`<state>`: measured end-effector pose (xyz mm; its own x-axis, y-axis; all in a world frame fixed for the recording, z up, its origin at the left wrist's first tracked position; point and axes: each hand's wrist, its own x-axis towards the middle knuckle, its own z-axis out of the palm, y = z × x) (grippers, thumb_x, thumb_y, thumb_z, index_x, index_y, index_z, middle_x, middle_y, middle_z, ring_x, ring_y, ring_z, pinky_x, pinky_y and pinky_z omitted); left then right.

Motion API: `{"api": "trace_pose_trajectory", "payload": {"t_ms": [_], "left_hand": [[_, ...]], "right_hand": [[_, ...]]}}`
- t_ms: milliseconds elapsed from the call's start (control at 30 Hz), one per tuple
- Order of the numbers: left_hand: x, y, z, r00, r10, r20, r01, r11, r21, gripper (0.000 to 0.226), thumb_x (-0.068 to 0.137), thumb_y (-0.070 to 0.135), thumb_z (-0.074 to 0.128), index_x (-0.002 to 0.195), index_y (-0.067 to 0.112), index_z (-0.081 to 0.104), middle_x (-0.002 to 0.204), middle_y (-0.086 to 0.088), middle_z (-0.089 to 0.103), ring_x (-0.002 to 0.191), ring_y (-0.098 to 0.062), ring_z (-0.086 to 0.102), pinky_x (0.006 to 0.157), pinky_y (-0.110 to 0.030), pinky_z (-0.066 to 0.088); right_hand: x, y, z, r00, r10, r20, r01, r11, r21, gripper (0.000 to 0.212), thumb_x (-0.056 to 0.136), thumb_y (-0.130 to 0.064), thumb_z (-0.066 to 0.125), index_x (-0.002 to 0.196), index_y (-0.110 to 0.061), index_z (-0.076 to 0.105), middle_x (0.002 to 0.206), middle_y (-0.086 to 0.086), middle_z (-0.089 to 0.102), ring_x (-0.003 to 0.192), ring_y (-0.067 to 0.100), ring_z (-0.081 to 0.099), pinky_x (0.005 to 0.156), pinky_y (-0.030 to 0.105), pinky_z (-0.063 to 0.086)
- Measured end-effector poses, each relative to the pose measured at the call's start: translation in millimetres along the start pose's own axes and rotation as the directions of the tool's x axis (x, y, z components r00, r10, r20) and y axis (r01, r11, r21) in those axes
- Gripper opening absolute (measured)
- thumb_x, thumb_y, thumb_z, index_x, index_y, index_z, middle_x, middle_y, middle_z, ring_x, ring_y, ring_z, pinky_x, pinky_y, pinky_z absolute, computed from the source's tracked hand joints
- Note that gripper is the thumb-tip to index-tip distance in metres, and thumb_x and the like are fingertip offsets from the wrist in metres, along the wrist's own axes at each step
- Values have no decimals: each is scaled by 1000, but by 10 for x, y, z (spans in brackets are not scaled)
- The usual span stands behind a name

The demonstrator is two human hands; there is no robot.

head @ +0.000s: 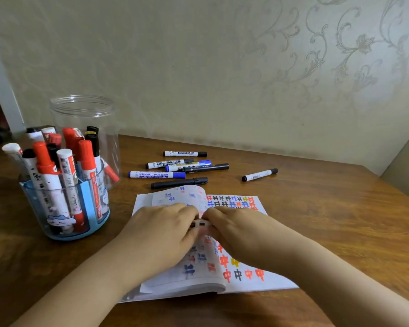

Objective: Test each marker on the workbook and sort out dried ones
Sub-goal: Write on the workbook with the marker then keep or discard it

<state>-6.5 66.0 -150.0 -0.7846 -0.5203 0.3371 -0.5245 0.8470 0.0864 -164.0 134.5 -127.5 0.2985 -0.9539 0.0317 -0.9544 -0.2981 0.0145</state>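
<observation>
The open workbook [241, 277] lies on the table in front of me, its pages full of coloured test marks. My left hand [165, 230] and my right hand [236, 227] meet over its middle. Both are closed on one white marker [200, 224], of which only a short printed stretch shows between the fingers. A blue pen holder [97, 208] at the left is packed with red, black and white markers. Several loose markers [175, 167] lie beyond the workbook. A single black-capped marker [260, 174] lies apart to the right.
A tall clear plastic jar [85, 109] stands behind the pen holder, with a red marker showing through its wall. The wooden table [340, 220] runs to a papered wall behind and an edge at the right.
</observation>
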Motion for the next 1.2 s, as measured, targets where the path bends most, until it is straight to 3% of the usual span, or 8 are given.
{"api": "trace_pose_trajectory", "payload": {"t_ms": [100, 233, 500, 700, 767, 900, 1033, 1200], "left_hand": [[-53, -98, 17, 994, 97, 44, -97, 995, -7, 24, 98, 33, 32, 120, 29, 42, 115, 12, 51, 103, -6, 49, 70, -19, 28], [-69, -204, -6, 983, 181, 39, -180, 983, -35, 23, 84, 21, 40, 100, 24, 58, 87, 11, 63, 70, -7, 60, 50, -11, 22], [-39, -250, 40, 985, 153, 82, -132, 967, -216, 29, 98, 38, 35, 122, 30, 49, 112, 13, 56, 96, -2, 51, 64, -6, 30], [-23, -244, 40, 981, 93, 172, -47, 967, -252, 33, 96, 41, 37, 128, 34, 46, 123, 16, 52, 106, 1, 49, 86, -17, 41], [-26, -263, 39, 997, -10, 77, 30, 963, -268, 45, 90, 51, 39, 133, 38, 38, 129, 23, 42, 111, 6, 42, 87, -11, 36], [-36, -253, 5, 942, -294, -162, 201, 880, -430, 54, 84, 53, 46, 131, 34, 27, 109, 25, 34, 95, 6, 43, 71, -5, 35], [-5, 41, -61, 954, -297, -37, 236, 823, -517, 37, 82, 61, 31, 109, 36, 34, 95, 24, 49, 80, 7, 51, 58, -5, 40], [79, 206, -1, 964, -260, -54, 217, 890, -402, 35, 94, 43, 42, 126, 31, 37, 116, 14, 52, 93, 1, 46, 69, -7, 36]], "right_hand": [[-19, -20, 43, 998, 25, 55, -31, 993, 113, 17, 101, -35, 36, 106, -20, 43, 99, 0, 54, 77, 15, 48, 63, 28, 37], [16, -71, 108, 994, 30, 110, -41, 994, 100, 24, 101, -30, 35, 120, -16, 43, 109, 5, 57, 87, 22, 56, 73, 37, 47], [9, 1, 107, 980, -177, -89, 178, 984, 6, 30, 101, -41, 34, 99, -15, 51, 73, 3, 59, 52, 19, 43, 49, 31, 33], [34, 7, 175, 995, -85, -55, 86, 996, 20, 27, 101, -41, 33, 109, -20, 48, 86, 0, 62, 65, 19, 53, 57, 33, 43], [26, -5, 153, 998, 63, 0, -61, 975, 214, 21, 101, -38, 33, 109, -24, 44, 87, -4, 58, 66, 12, 50, 56, 25, 38], [-13, -35, 83, 908, 385, 167, -345, 457, 820, 16, 100, -38, 34, 107, -30, 45, 95, -16, 63, 71, -3, 55, 62, 12, 45], [60, -63, 179, 821, 536, 197, -216, -29, 976, 27, 96, -40, 45, 110, -20, 56, 108, -3, 68, 114, 17, 55, 105, 41, 36], [17, -193, 168, 770, 580, 267, -153, -239, 959, 23, 95, -36, 51, 99, -16, 61, 102, 1, 68, 102, 13, 59, 91, 32, 39]]}}
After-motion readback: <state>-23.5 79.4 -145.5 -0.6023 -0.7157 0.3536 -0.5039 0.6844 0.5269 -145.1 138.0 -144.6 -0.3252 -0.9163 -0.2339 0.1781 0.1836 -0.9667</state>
